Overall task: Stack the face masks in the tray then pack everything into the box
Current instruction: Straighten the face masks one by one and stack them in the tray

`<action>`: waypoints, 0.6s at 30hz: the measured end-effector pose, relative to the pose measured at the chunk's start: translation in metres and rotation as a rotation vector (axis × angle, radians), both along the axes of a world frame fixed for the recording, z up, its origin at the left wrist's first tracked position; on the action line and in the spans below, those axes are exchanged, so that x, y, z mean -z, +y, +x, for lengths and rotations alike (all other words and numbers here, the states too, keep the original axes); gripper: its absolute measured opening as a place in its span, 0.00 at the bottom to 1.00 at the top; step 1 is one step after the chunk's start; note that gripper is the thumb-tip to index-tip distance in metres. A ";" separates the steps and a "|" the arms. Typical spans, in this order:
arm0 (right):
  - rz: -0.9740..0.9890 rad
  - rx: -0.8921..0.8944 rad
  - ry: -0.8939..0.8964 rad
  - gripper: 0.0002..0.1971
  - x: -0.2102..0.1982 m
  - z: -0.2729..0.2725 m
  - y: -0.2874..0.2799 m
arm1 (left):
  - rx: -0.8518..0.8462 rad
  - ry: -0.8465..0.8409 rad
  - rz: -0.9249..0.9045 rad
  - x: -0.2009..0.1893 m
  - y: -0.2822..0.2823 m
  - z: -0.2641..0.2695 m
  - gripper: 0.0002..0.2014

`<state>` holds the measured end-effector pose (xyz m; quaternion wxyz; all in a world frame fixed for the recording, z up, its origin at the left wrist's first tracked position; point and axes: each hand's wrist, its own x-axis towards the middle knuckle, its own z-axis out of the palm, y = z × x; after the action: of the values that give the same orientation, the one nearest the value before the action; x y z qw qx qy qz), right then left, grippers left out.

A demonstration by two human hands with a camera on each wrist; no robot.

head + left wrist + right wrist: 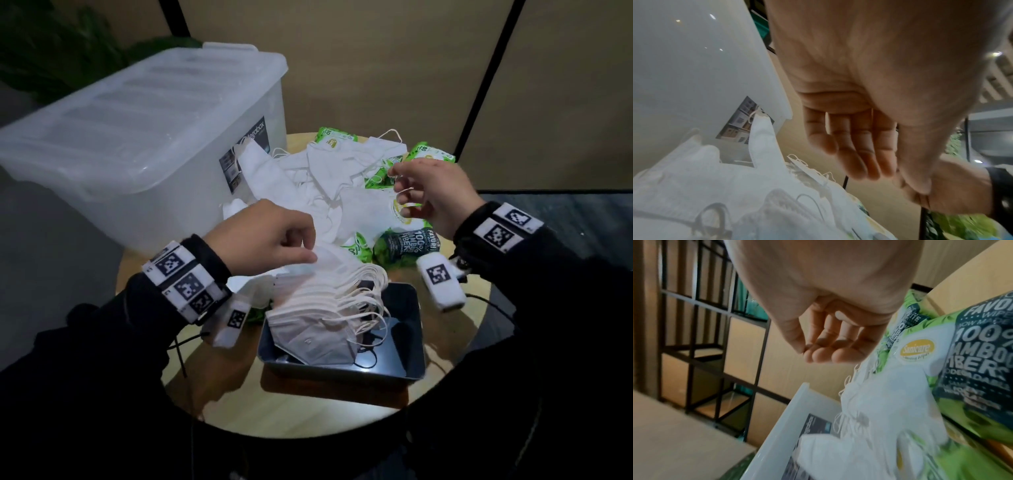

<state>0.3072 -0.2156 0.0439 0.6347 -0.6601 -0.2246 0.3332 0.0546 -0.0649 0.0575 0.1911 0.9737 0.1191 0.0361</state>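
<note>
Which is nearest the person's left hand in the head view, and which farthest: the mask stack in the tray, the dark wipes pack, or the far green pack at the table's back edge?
From the left hand:
1. Mask stack, directly beneath its fingertips, leaning in the tray.
2. Dark wipes pack, to the right, mid-table.
3. Far green pack, at the back edge, beyond the loose masks.

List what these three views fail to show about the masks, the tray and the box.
- Box: head view, frosted walls and shut lid hide its contents.
- Tray floor: head view, hidden under the mask stack.
- Loose masks: head view, overlap prevents counting.
- Right hand: right wrist view, blurred; an ear loop grip is unclear.
</note>
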 end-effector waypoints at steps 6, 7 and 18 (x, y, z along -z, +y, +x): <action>0.017 0.208 0.065 0.05 0.021 0.035 0.036 | -0.146 -0.199 -0.132 -0.006 0.029 0.037 0.15; 0.023 0.230 0.074 0.03 0.028 0.039 0.043 | -0.151 -0.154 -0.121 -0.007 0.038 0.048 0.20; 0.033 0.200 0.483 0.10 0.056 0.062 0.107 | -0.443 0.241 -0.052 0.015 0.099 0.202 0.66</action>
<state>0.3694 -0.1083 -0.0123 0.7104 -0.5699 -0.0059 0.4130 0.2562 0.0343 0.0429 0.1881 0.9158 0.3523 -0.0426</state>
